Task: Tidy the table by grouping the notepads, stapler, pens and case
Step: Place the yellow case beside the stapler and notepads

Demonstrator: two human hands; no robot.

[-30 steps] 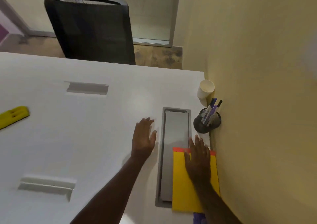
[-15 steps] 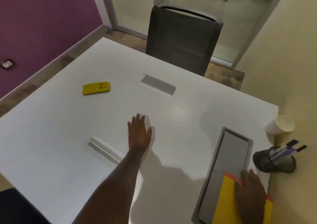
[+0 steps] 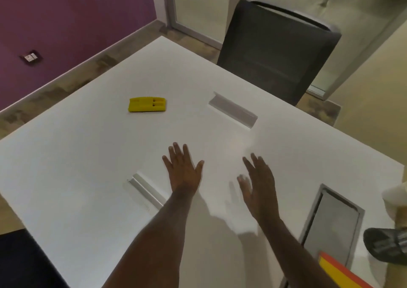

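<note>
A flat yellow case [image 3: 147, 104] lies alone on the far left part of the white table [image 3: 77, 155]. My left hand [image 3: 183, 169] hovers over the table's middle, palm down, fingers spread, holding nothing. My right hand [image 3: 258, 182] is beside it, open, empty and slightly blurred. A yellow notepad with a red-orange top strip [image 3: 343, 273] shows at the bottom right edge, partly behind my right forearm. A black pen holder [image 3: 387, 247] sits at the right edge, cut off by the frame. Both hands are well short of the yellow case.
A grey cable hatch [image 3: 332, 226] is set into the table at the right. Two slim metal slots [image 3: 233, 112] [image 3: 146, 190] are recessed in the top. A white cup [image 3: 395, 196] stands at the right edge. A black chair [image 3: 277, 49] faces the far side.
My right hand has left the yellow notepad and swung left over the table's middle beside my left hand. The view has turned left, so the yellow case is nearer the centre.
</note>
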